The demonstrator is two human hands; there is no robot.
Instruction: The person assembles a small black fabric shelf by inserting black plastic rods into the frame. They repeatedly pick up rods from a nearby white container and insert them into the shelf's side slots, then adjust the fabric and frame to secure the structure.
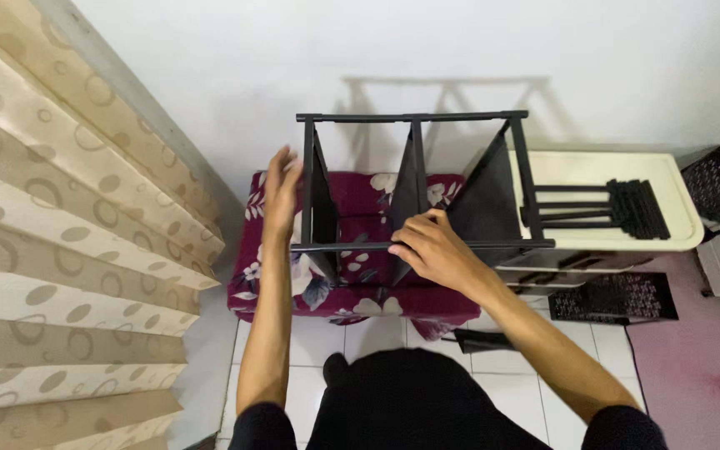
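A black frame rack point(414, 117) with dark fabric panels stands on a maroon floral cushion point(360, 287). My left hand point(281, 190) rests with fingers spread against the rack's left upright post. My right hand point(431, 248) is closed around the rack's front horizontal bar, near the middle fabric divider point(407, 187). Both arms reach forward from below.
Beige patterned curtains point(60, 250) hang at the left. A cream plastic drawer unit point(602, 167) stands at the right with a black slatted piece point(639, 208) on top. Black lattice baskets point(614, 297) sit at right on the white tile floor, and a white wall lies behind.
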